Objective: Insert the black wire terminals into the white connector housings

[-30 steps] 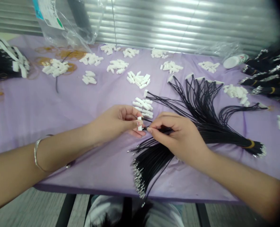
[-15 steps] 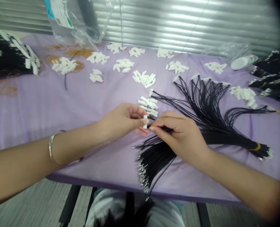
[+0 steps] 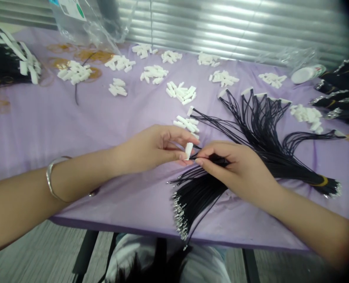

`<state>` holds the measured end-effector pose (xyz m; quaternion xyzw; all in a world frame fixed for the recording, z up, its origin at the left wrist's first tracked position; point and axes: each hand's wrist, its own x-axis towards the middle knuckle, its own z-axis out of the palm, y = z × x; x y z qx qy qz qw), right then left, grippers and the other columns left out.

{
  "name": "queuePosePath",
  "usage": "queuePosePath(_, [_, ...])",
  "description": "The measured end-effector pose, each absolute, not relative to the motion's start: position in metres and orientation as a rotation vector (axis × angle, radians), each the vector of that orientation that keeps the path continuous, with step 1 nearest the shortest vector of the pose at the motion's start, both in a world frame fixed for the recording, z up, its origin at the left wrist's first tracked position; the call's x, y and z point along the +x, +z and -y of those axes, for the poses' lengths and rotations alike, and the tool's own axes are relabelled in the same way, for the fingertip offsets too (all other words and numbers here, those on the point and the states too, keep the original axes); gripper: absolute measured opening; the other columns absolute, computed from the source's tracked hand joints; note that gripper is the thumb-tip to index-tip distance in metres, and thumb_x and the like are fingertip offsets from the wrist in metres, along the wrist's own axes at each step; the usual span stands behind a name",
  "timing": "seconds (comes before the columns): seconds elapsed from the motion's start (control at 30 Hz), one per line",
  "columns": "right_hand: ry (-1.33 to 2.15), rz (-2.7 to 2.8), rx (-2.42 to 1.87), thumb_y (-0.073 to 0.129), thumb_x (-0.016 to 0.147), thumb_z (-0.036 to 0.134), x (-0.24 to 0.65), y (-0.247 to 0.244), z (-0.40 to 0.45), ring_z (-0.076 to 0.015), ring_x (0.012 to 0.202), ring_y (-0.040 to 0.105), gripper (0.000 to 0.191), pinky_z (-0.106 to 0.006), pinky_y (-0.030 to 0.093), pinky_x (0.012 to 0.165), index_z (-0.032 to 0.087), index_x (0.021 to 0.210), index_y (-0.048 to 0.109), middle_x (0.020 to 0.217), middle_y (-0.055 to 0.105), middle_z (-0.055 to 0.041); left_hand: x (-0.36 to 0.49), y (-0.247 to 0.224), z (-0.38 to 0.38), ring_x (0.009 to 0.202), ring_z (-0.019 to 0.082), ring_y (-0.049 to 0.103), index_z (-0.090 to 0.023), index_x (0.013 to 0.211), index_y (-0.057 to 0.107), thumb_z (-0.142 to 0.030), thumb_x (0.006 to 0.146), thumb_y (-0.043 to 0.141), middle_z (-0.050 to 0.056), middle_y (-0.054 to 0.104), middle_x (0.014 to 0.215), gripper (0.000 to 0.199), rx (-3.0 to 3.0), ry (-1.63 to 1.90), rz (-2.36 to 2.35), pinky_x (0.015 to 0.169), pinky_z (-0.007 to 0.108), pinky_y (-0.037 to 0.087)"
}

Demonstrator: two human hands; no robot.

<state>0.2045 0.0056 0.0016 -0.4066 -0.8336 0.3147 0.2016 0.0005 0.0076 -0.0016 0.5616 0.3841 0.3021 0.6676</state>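
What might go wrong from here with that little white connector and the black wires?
The black wire end in the right hand might bend or miss the small white plastic connector pinched in the left hand. The fanned black wires could snag one another if one is pulled. The loose white connectors just beyond the hands might get knocked out of their pile.

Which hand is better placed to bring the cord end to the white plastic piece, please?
Probably the right hand. It pinches the black cords right beside the white piece, while the left hand is holding that piece between its fingers.
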Motion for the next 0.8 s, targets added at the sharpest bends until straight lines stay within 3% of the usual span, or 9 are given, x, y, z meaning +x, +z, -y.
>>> queuePosePath(0.2, [0.879,2.285,-1.083,0.055,0.081,0.015,0.2026,0.0022,-0.0042,-0.0105,0.067,0.054,0.008,-0.023,0.041,0.063,0.016,0.075,0.060,0.074,0.061,-0.0009,0.0001,-0.0044,-0.0075,0.083,0.008,0.061,-0.015,0.099,0.062,-0.010,0.076,0.062,0.002,0.067,0.089,0.023,1.397,0.753,-0.838,0.078,0.017,0.046])
queuePosePath(0.5, [0.801,2.253,-0.984,0.055,0.082,0.014,0.2051,-0.0025,-0.0051,-0.0083,0.067,0.050,0.008,-0.021,0.039,0.062,0.014,0.074,0.058,0.072,0.057,0.0001,0.0059,-0.0015,-0.0024,0.070,0.005,0.060,-0.019,0.092,0.064,-0.011,0.073,0.068,-0.003,0.067,0.078,0.021,1.295,0.827,-0.910,0.067,0.012,0.047])
queuePosePath(0.8, [0.813,2.210,-0.924,0.054,0.081,0.012,0.2065,-0.0046,-0.0036,-0.0084,0.067,0.050,0.009,-0.020,0.038,0.062,0.014,0.073,0.059,0.070,0.056,0.0006,0.0093,-0.0022,-0.0012,0.072,0.009,0.063,-0.019,0.092,0.062,-0.015,0.074,0.068,-0.001,0.068,0.077,0.020,1.311,0.794,-1.000,0.070,0.017,0.050])
